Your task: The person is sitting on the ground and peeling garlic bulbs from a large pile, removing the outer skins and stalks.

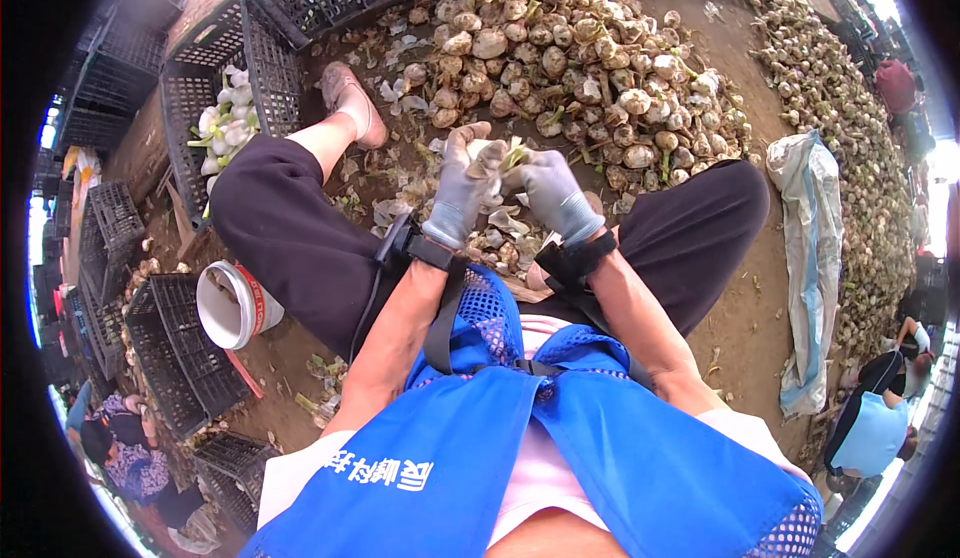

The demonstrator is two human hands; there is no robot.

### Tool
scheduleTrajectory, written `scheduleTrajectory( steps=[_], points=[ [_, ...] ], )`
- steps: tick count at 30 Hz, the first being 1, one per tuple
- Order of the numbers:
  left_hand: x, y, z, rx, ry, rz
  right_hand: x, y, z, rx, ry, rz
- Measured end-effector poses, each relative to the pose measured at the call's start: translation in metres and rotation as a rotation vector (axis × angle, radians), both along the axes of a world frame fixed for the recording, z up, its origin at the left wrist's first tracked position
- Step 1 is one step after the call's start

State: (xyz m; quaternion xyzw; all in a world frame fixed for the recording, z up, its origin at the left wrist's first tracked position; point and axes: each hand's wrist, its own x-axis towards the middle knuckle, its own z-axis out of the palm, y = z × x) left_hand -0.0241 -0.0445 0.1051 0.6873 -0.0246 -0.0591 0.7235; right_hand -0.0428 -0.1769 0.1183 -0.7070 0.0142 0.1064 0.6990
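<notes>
In front of my lap, my left hand, in a grey work glove with a dirt-stained palm, is closed around a pale garlic bulb. Its greenish stem end points toward my right hand, also gloved in grey, whose closed fingers meet the bulb. My fingers cover most of the bulb. Any small tool in the right hand is hidden from view. Just beyond my hands rises a large heap of garlic, brown with soil and dry skins. Loose peelings lie on the ground beneath my wrists.
A black crate at the left holds clean white garlic. A white bucket stands beside my left leg, near more black crates. At right lie a plastic sack and a long garlic pile. Other people sit at both edges.
</notes>
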Motion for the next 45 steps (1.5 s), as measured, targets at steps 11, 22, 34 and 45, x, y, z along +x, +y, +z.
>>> scheduleTrajectory(
  steps=[11, 22, 34, 45],
  points=[
    [0.002, 0.007, 0.013, -0.297, 0.16, 0.065, 0.005, 0.003, 0.005, 0.068, 0.187, 0.136],
    [0.008, 0.019, 0.01, -0.692, 0.231, 0.15, 0.025, -0.024, -0.033, -0.57, -0.166, 0.055],
    [0.003, 0.005, 0.006, -0.516, 0.323, 0.09, 0.008, 0.003, 0.014, 0.422, 0.364, -0.116],
    [0.004, -0.003, 0.007, -0.056, 0.082, 0.075, 0.008, 0.015, 0.01, -0.598, -0.233, -0.182]
  ],
)
